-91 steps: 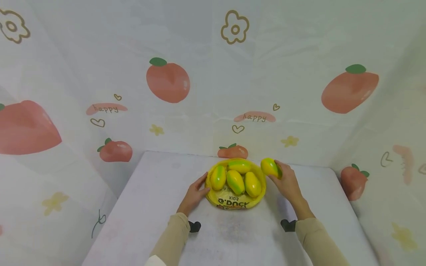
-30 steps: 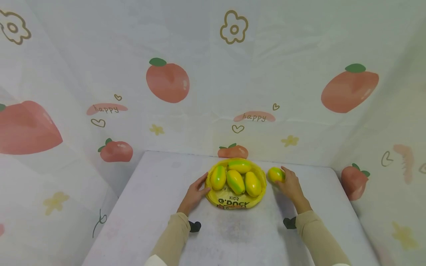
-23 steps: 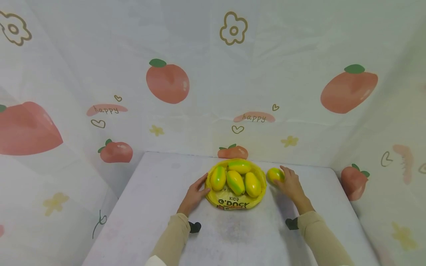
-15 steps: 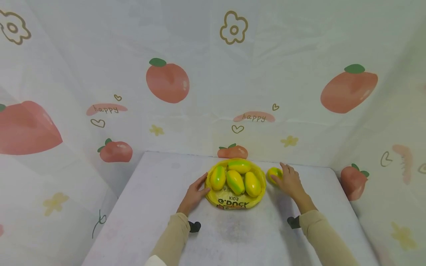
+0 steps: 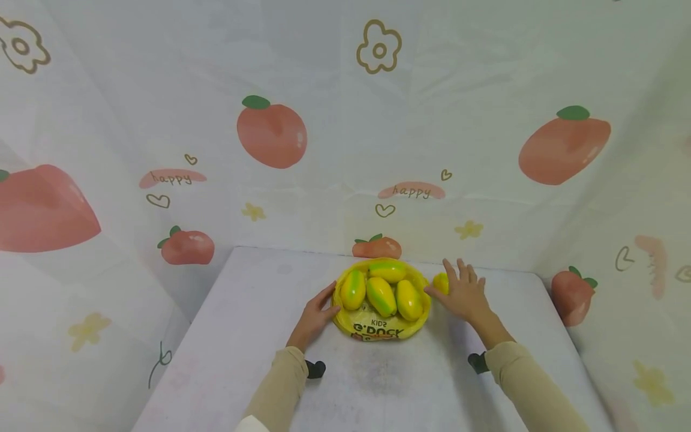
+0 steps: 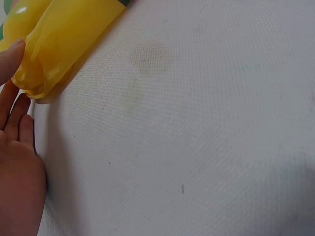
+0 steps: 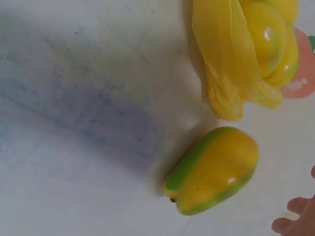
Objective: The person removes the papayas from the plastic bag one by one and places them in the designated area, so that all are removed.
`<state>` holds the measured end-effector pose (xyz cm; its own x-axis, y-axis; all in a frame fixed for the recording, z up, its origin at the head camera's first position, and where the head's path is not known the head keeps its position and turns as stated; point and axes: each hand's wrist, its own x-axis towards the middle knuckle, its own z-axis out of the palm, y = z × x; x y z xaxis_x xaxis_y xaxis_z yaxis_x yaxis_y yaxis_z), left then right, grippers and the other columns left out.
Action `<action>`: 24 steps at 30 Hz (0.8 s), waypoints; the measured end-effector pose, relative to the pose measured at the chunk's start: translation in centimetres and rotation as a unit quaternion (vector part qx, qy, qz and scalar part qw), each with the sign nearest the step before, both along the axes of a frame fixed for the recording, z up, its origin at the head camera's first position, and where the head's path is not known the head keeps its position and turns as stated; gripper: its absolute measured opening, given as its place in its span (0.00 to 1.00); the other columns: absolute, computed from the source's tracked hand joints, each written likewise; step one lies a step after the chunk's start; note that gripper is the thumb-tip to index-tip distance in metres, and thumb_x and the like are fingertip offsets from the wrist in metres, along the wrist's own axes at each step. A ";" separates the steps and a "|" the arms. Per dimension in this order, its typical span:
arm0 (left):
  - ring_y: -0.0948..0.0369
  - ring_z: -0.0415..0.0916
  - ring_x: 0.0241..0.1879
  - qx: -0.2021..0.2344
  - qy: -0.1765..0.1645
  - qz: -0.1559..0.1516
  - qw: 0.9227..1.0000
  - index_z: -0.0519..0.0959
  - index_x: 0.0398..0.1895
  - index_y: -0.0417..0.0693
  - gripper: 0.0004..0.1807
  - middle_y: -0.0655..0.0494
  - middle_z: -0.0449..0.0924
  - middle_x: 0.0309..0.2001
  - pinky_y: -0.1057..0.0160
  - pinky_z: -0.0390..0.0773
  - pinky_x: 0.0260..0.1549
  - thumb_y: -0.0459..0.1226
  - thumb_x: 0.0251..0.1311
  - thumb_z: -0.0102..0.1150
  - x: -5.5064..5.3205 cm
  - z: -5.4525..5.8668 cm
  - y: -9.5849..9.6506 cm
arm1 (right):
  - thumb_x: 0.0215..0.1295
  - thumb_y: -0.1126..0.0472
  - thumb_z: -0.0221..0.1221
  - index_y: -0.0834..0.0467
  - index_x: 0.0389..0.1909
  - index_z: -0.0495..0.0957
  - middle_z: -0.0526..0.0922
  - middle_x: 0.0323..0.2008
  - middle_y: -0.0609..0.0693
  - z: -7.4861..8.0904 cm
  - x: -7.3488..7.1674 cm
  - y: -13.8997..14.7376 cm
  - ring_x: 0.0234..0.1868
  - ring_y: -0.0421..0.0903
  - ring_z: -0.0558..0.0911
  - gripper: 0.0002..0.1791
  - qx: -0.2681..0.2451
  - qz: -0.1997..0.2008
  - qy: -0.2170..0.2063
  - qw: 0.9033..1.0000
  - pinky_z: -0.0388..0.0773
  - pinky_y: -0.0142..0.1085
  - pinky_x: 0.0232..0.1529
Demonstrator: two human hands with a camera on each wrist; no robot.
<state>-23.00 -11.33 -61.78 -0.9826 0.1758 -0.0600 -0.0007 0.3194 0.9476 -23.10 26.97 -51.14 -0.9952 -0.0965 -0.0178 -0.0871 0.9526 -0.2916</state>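
Note:
A yellow translucent plastic bag point(image 5: 378, 330) with a rolled rim and upside-down black lettering sits on the table, several yellow-green mangoes point(image 5: 381, 296) inside it. My left hand point(image 5: 313, 319) rests against the bag's left side, thumb and fingers spread along the rim. In the left wrist view its fingers lie fairly straight beside the bag point(image 6: 59, 49). Another mango point(image 7: 216, 169) lies on the table just right of the bag. My right hand point(image 5: 466, 295), fingers spread and holding nothing, is over that mango and partly hides it in the head view.
The white table point(image 5: 243, 360) has its back edge at a hanging white cloth point(image 5: 302, 198) printed with red fruit, hearts and flowers. The cloth also stands along both sides. Black pieces point(image 5: 315, 368) show at both wrists.
My right hand first held the mango beside the bag's rim, then lowered it to the table at the bag's right and let go. Its fingers have spread. The left hand has stayed put.

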 end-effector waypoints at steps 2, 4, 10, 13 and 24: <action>0.52 0.53 0.81 -0.006 -0.001 0.000 1.000 0.62 0.79 0.59 0.36 0.57 0.61 0.79 0.46 0.55 0.81 0.37 0.69 0.61 0.1 0.1 0.0 | 0.67 0.26 0.51 0.59 0.81 0.49 0.46 0.78 0.75 0.2 0.1 -0.3 0.76 0.81 0.48 0.55 0.006 0.011 0.009 1.000 0.43 0.83 0.68; 0.52 0.53 0.81 -0.011 -0.002 0.000 1.000 0.62 0.79 0.59 0.36 0.56 0.60 0.80 0.46 0.54 0.81 0.38 0.69 0.61 0.1 0.2 0.1 | 0.67 0.27 0.52 0.59 0.81 0.49 0.46 0.78 0.74 0.4 0.3 -0.7 0.76 0.81 0.48 0.55 0.010 0.020 0.014 1.000 0.44 0.83 0.68; 0.51 0.53 0.81 -0.015 -0.003 0.002 1.000 0.62 0.79 0.60 0.36 0.56 0.61 0.80 0.45 0.54 0.81 0.39 0.69 0.61 0.2 0.3 0.0 | 0.66 0.28 0.55 0.59 0.81 0.51 0.48 0.79 0.73 1.0 0.6 -2.0 0.76 0.80 0.49 0.54 0.006 0.039 0.021 0.999 0.44 0.82 0.69; 0.51 0.53 0.81 -0.013 -0.006 0.005 1.000 0.62 0.79 0.61 0.36 0.57 0.61 0.80 0.45 0.54 0.81 0.39 0.69 0.61 0.2 0.3 0.0 | 0.65 0.28 0.55 0.58 0.80 0.53 0.49 0.79 0.73 1.1 0.7 -2.6 0.76 0.80 0.51 0.54 0.009 0.050 0.027 0.998 0.45 0.82 0.69; 0.52 0.53 0.81 -0.006 -0.010 0.004 1.000 0.63 0.78 0.63 0.36 0.59 0.61 0.79 0.45 0.55 0.81 0.40 0.69 0.62 0.1 0.1 -0.1 | 0.63 0.28 0.57 0.54 0.81 0.52 0.51 0.80 0.69 0.3 0.8 -4.9 0.78 0.75 0.53 0.54 0.032 0.091 0.044 0.994 0.50 0.78 0.72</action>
<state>-22.94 -11.41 -61.67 -0.9825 0.1674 -0.0816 -0.0221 0.3302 0.9437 -22.28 22.11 -50.84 -0.9593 -0.2765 0.0568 -0.2822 0.9349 -0.2151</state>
